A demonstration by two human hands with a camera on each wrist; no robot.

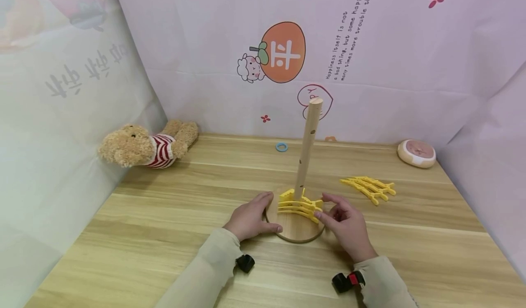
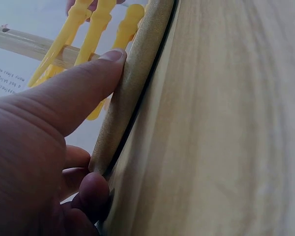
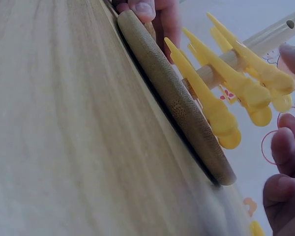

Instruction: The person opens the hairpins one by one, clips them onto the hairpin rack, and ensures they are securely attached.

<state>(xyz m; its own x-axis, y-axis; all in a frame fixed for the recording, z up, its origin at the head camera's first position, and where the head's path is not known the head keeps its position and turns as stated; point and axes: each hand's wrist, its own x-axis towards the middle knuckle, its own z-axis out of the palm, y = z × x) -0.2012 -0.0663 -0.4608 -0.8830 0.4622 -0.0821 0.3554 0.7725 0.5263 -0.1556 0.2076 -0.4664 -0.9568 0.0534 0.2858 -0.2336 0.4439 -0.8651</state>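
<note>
A round wooden base [image 1: 297,231] carries an upright wooden post [image 1: 307,148] with small holes. Several yellow alligator-style clips [image 3: 250,93] surround the foot of the post, one above another. My left hand [image 1: 251,217] grips the left edge of the base, thumb on its top and fingers at the rim. To the right of the clips is my right hand [image 1: 347,225], its thumb and fingers spread by their handle ends. In the right wrist view a gap shows between these fingertips [image 3: 281,187] and the clips.
Other yellow clips [image 1: 371,189] lie on the wooden table right of the base. Behind the post is a blue ring [image 1: 281,147]. A teddy bear [image 1: 162,150] lies at the back left, and a rounded pink-and-cream object [image 1: 417,153] sits at the back right.
</note>
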